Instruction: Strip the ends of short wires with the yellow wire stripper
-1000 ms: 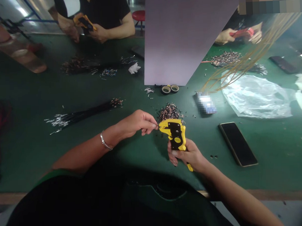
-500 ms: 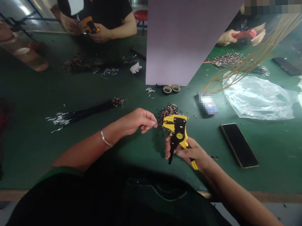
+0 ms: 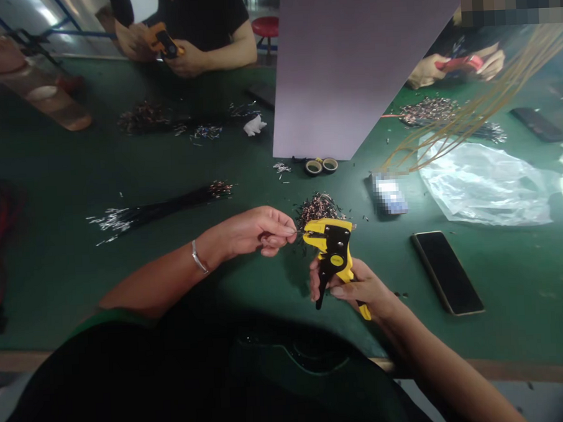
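Note:
My right hand (image 3: 345,286) is wrapped round the handles of a yellow and black wire stripper (image 3: 334,252), its jaws pointing left. My left hand (image 3: 268,231) pinches a thin dark wire (image 3: 300,232) whose end reaches the jaws of the tool. Behind the jaws lies a pile of short wire scraps (image 3: 319,206) with coppery and black bits. To the left, a bundle of black wires (image 3: 169,205) rests on the green table (image 3: 247,287), with silvery tips at one end and coppery tips at the other.
A phone (image 3: 447,272) lies at the right near a clear plastic bag (image 3: 485,180). Two tape rolls (image 3: 321,166) sit below a tall pale panel (image 3: 331,72). Across the table, one person holds an orange tool (image 3: 162,42), another a red tool (image 3: 459,64).
My left hand has shifted slightly right, and the wire now meets the stripper's jaws. The stripper has moved a little down and to the right in view.

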`<state>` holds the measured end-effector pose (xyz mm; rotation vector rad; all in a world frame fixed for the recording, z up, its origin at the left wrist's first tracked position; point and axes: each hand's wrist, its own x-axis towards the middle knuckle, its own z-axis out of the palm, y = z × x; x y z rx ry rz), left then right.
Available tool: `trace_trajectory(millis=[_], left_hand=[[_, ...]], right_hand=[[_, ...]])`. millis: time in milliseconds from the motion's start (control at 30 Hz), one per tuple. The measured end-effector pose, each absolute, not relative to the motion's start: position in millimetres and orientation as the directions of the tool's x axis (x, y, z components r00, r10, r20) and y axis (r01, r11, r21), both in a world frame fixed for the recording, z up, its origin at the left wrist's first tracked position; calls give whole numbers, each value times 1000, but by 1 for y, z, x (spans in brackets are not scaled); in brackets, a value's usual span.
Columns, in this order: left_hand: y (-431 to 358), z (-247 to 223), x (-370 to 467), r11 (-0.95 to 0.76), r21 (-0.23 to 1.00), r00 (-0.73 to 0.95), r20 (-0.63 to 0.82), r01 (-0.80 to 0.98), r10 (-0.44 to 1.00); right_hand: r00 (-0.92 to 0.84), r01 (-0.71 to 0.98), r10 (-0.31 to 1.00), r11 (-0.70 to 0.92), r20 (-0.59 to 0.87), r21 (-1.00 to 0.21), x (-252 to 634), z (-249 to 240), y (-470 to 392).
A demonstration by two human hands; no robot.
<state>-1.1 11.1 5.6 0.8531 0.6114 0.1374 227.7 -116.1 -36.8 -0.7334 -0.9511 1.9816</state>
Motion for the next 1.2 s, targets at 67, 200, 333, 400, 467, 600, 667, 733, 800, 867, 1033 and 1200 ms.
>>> trace_trajectory(millis=[67,200,333,400,467,600,667,733,800,867,1033,1200], left_hand=[[11,7,-1,676,725,826,-457,132,329],[12,6,-1,690,711,833,-459,137,308],[14,5,-2,713,692,840,-448,110,305],[13,5,-2,724,683,843,-442,94,307],[12,5,-1,733,675,844,-438,82,310],[8,4,2,747,660,853,-435,84,289],[7,2,3,752,654,861,-427,84,275],[6,1,3,755,651,867,-421,83,267],[6,0,3,754,651,867,-423,90,262],[6,0,2,749,655,867,-427,100,258],[6,-1,1,733,669,856,-446,125,262],[5,1,2,702,697,844,-458,145,280]], right_hand=[[-521,-416,842,-394,-140,-820,227,-38,-116],[-523,-399,840,-389,-143,-830,226,-39,-116],[-502,-409,851,-390,-153,-825,226,-37,-117],[-490,-422,858,-387,-154,-820,225,-36,-117],[-491,-424,858,-386,-150,-819,225,-35,-117],[-504,-414,850,-396,-156,-819,223,-35,-118],[-505,-417,849,-398,-156,-817,222,-36,-119],[-505,-418,849,-396,-154,-817,222,-37,-120],[-499,-415,853,-391,-153,-822,221,-38,-121],[-490,-410,858,-379,-150,-829,221,-40,-122],[-479,-406,867,-357,-137,-841,220,-40,-125],[-437,-400,886,-344,-154,-849,220,-40,-127]])
